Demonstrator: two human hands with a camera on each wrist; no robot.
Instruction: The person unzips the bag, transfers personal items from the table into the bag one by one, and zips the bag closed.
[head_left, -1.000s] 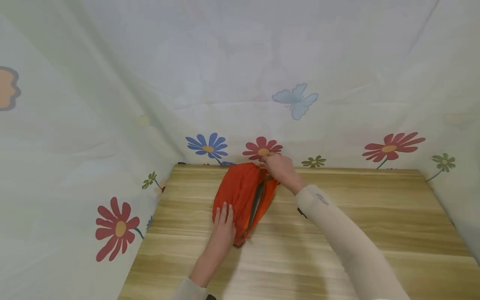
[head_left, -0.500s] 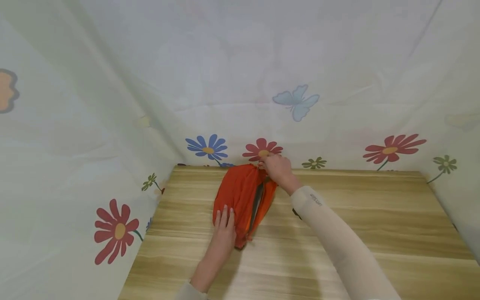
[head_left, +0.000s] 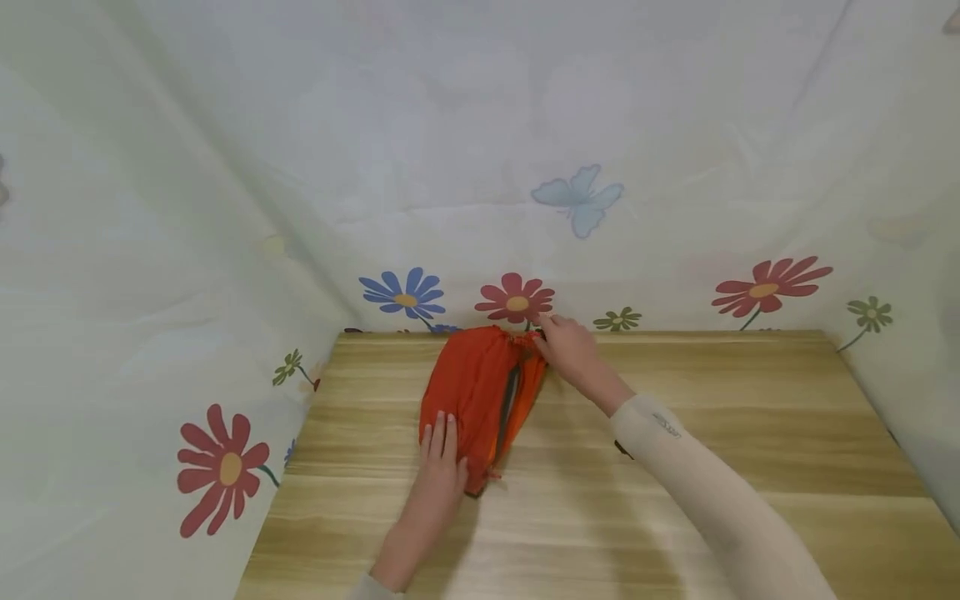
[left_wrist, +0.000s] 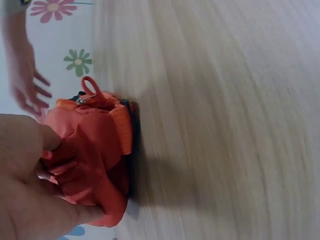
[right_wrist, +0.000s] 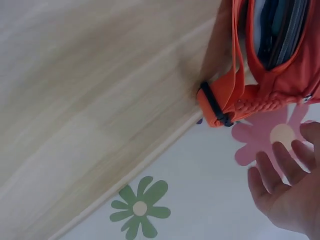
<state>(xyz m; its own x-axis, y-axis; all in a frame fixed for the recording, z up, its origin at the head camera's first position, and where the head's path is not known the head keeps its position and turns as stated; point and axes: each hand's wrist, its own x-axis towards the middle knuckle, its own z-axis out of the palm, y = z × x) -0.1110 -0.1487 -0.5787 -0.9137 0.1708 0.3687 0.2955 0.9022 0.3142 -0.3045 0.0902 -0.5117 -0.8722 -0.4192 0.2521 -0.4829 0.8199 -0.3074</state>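
A red-orange fabric bag (head_left: 467, 379) with a strap stands on the wooden table, its long zipped mouth (right_wrist: 272, 37) parted and a grey lining showing. My left hand (head_left: 441, 479) holds the near left side of the bag; in the left wrist view the cloth bunches between thumb and fingers. Beyond the bag's far end is my right hand (head_left: 572, 352), its fingers loosely bent and holding nothing. In the right wrist view a gap separates it from the bag. An orange strap with a black buckle (right_wrist: 214, 104) hangs by that end, and a small loop (left_wrist: 90, 86) sticks up there.
The wood-grain table (head_left: 720, 433) meets a pale curtain (head_left: 420, 167) printed with flowers and a butterfly, right behind the bag. More curtain closes off the left and right sides. A small dark object (head_left: 622, 450) shows under the right sleeve.
My right hand has let go of the bag's far end and shifted slightly right. The left hand keeps its hold. The view has turned slightly.
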